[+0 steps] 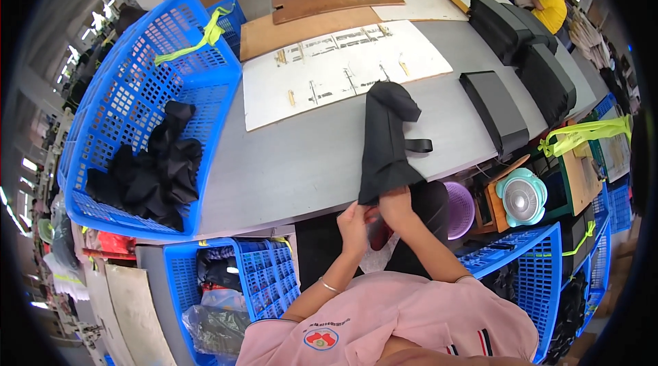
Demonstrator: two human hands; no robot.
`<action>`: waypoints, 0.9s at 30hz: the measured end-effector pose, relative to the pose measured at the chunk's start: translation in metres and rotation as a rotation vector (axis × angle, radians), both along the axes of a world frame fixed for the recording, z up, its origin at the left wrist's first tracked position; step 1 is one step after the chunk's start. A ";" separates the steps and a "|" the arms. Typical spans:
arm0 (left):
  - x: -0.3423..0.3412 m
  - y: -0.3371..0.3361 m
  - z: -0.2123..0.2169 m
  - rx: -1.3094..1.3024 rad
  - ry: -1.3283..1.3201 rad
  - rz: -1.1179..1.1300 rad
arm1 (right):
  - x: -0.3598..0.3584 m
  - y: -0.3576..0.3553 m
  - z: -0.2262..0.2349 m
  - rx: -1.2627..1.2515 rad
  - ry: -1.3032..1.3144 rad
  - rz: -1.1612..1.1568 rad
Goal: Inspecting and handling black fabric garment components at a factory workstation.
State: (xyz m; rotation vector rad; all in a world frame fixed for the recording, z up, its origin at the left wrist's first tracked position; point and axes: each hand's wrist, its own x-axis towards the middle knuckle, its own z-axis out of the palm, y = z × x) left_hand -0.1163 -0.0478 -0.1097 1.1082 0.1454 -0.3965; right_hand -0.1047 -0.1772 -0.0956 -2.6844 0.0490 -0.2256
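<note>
Grey worktable [301, 167] stretched away from you, with a big blue basket [130, 102] of black cloth pieces on its left. You had a long black fabric piece [385, 140] lying over the near edge, creased, a short strap sticking out to the right. Far right sat black rectangular cases [521, 51]. Your left hand [354, 223] and right hand [395, 204] both pinched its near end, fingers clamped on the cloth.

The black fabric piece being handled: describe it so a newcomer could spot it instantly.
On the grey table, find its near edge by the two hands. The black fabric piece lies there, lower end in the right hand. Unlike the flat pads farther right, it is limp with a strap.
</note>
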 end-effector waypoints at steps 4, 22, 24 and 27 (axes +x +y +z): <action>-0.003 -0.015 0.014 -0.120 0.155 -0.035 | 0.005 0.016 -0.004 -0.214 -0.296 -0.169; -0.030 0.012 -0.010 0.122 0.023 -0.074 | 0.006 0.025 -0.034 -0.204 -0.338 -0.071; -0.024 0.020 0.005 0.299 -0.176 0.076 | 0.003 0.033 -0.030 -0.255 -0.233 -0.147; 0.003 0.026 0.018 0.593 -0.480 0.361 | -0.007 0.043 -0.024 -0.316 -0.162 -0.112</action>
